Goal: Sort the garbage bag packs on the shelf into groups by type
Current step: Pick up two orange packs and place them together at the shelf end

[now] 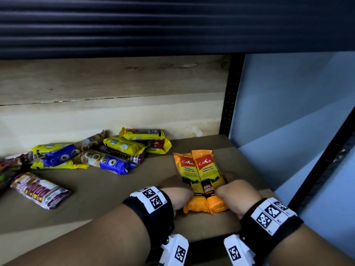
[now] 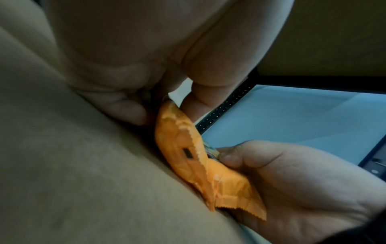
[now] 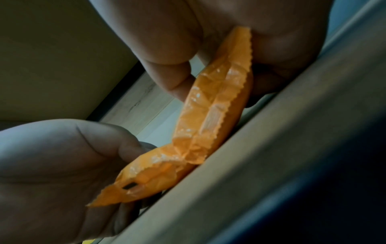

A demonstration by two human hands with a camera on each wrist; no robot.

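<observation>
Orange packs [image 1: 199, 177], red-labelled, lie side by side; left hand [image 1: 177, 191] and right hand [image 1: 235, 194] grip them.

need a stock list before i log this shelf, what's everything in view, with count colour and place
orange packs: two, orange, side by side at the shelf's right
mixed pile: several packs, yellow, blue and purple, back left; exact count unclear
purple-white pack: one, alone at front left
shelf board: one, brown
upright post: one, black, right of the shelf
left hand: grips the left orange pack
right hand: grips the right orange pack
</observation>
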